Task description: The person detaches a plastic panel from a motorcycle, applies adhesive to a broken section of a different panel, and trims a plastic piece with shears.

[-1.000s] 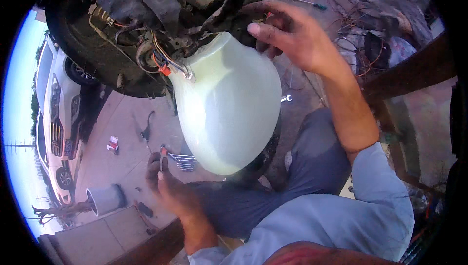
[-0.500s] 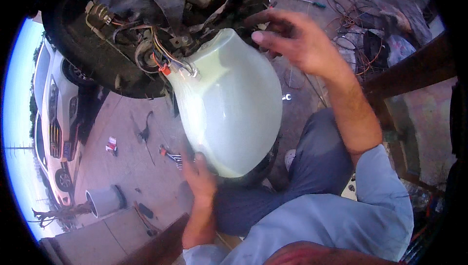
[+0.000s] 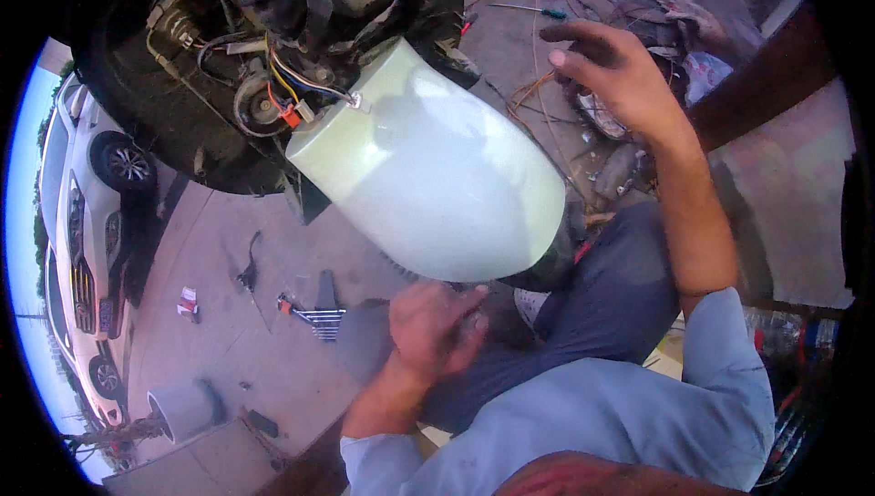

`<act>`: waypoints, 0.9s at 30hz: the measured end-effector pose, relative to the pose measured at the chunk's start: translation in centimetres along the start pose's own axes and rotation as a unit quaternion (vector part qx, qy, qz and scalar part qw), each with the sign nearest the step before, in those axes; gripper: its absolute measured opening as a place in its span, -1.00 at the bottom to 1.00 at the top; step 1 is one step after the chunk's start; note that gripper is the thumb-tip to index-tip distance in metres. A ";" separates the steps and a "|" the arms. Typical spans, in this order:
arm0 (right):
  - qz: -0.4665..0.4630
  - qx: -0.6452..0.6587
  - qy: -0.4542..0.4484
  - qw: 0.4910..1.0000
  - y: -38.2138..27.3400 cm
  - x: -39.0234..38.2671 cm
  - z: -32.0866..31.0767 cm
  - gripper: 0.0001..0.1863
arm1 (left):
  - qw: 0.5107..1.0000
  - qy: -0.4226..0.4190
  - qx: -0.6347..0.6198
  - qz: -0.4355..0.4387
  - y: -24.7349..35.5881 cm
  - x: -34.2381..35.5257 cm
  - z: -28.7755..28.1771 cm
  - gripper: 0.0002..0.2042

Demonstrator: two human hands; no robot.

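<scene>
A glossy pale-white curved panel, shaped like a scooter fender (image 3: 447, 177), juts toward me from the dark underside of a vehicle body (image 3: 173, 104). Wires with an orange connector (image 3: 291, 118) and a pale connector run at its upper left end. Just below its rounded near end is my left hand (image 3: 424, 327), fingers curled in; whatever they hold, if anything, cannot be made out. My right hand (image 3: 620, 77) hovers up and to the right of the panel, apart from it, thumb and fingers spread with nothing between them.
On the ground to the left lie a set of wrenches (image 3: 321, 321), a red-and-white small box (image 3: 188, 303) and a black lever-like part (image 3: 248, 268). A grey pot (image 3: 187, 408) and a parked white car (image 3: 87, 232) stand farther left. A screwdriver (image 3: 547, 13) lies at the back.
My left hand has come off the panel's lower left edge and curled below it. The panel's near end has swung right and up. My right hand has moved right, away from the panel.
</scene>
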State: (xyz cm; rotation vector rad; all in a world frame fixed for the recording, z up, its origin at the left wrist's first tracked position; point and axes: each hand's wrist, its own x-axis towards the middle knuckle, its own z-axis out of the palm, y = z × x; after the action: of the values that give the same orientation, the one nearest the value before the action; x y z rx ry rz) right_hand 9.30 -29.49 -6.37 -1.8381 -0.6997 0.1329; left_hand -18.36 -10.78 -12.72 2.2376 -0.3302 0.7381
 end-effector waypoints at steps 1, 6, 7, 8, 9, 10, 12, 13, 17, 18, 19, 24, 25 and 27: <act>0.000 -0.025 0.002 1.000 0.4 -0.1 -0.6 -0.59 | 1.000 0.005 -0.014 -0.002 -0.2 0.0 0.2 -0.84; 0.027 -0.060 -0.017 0.998 0.9 0.2 -0.4 -0.65 | 0.999 0.034 -0.042 0.001 -0.3 -0.5 0.1 -0.85; 0.033 -0.060 -0.020 0.997 1.1 0.5 0.0 -0.64 | 0.998 0.038 -0.045 -0.003 -0.4 -0.8 -0.1 -0.84; 0.039 -0.061 -0.023 0.997 1.4 0.8 0.6 -0.64 | 0.997 0.058 -0.044 -0.014 -0.4 -1.0 -0.2 -0.86; 0.045 -0.059 -0.026 0.997 1.8 1.2 1.2 -0.63 | 0.996 0.076 -0.041 -0.025 -0.4 -1.3 -0.4 -0.85; 0.034 -0.082 -0.037 0.995 2.3 1.6 1.6 -0.61 | 0.994 0.094 -0.039 -0.036 -0.4 -1.6 -0.6 -0.83; 0.013 -0.129 -0.056 0.990 3.1 2.5 2.4 -0.55 | 0.992 0.104 -0.022 -0.066 -0.2 -2.3 -1.2 -0.84; 0.017 -0.159 -0.066 0.985 3.2 2.7 2.8 -0.51 | 0.991 0.109 -0.015 -0.080 -0.1 -2.5 -1.4 -0.85; 0.101 -0.195 -0.155 0.963 4.1 3.4 4.2 -0.32 | 0.984 0.152 -0.037 -0.084 -0.4 -2.8 -1.6 -0.85; 0.139 -0.184 -0.187 0.955 4.1 3.4 4.1 -0.26 | 0.981 0.159 -0.059 -0.098 -0.4 -3.0 -1.5 -0.82; 0.123 -0.212 -0.202 0.948 2.5 3.1 4.9 -0.24 | 0.976 0.168 -0.073 -0.117 -0.4 -3.3 -1.6 -0.77; 0.077 -0.328 -0.212 0.917 -1.5 0.7 5.3 -0.19 | 0.900 0.323 -0.217 -0.198 -0.1 -3.4 -1.7 -0.78; 0.076 -0.344 -0.208 0.913 -2.0 -0.3 5.3 -0.20 | 0.878 0.353 -0.243 -0.211 -0.1 -3.4 -1.7 -0.78; 0.030 -0.357 -0.212 0.909 -2.6 -1.7 5.2 -0.26 | 0.871 0.379 -0.228 -0.213 -0.9 -2.7 -1.8 -0.77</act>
State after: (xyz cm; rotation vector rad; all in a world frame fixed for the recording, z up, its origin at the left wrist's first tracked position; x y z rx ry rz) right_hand 4.71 -25.48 -6.45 -2.5729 -1.0928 0.3634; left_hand -20.90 -8.82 -13.81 1.3587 0.3398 1.0819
